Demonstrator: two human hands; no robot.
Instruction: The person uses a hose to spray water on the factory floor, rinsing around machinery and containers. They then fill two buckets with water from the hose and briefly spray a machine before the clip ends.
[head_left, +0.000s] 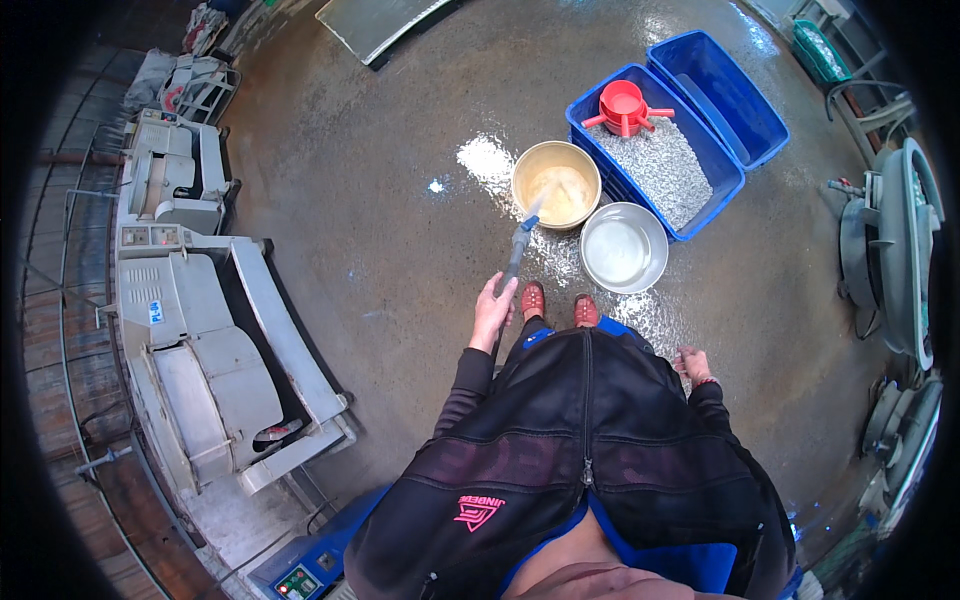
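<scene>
My left hand [493, 312] is wrapped around a grey hose [515, 262] with a blue nozzle [529, 223] at its end. The nozzle points into a round beige tub [520, 160], where a whitish water spray lands on the bottom. Just right of it stands a round silvery metal basin [655, 255] with clear-looking liquid inside. At my right side, my right hand [692, 366] hangs apart from everything, its fingers curled in with nothing visible in them.
A blue bin [728, 192] holds shiny small pieces and red handled cups [624, 108]; a second blue bin [765, 140] sits behind. Grey machines [215, 345] line the left, round machines [895, 240] the right. Wet, shiny patches mark the floor [400, 230] around the tubs.
</scene>
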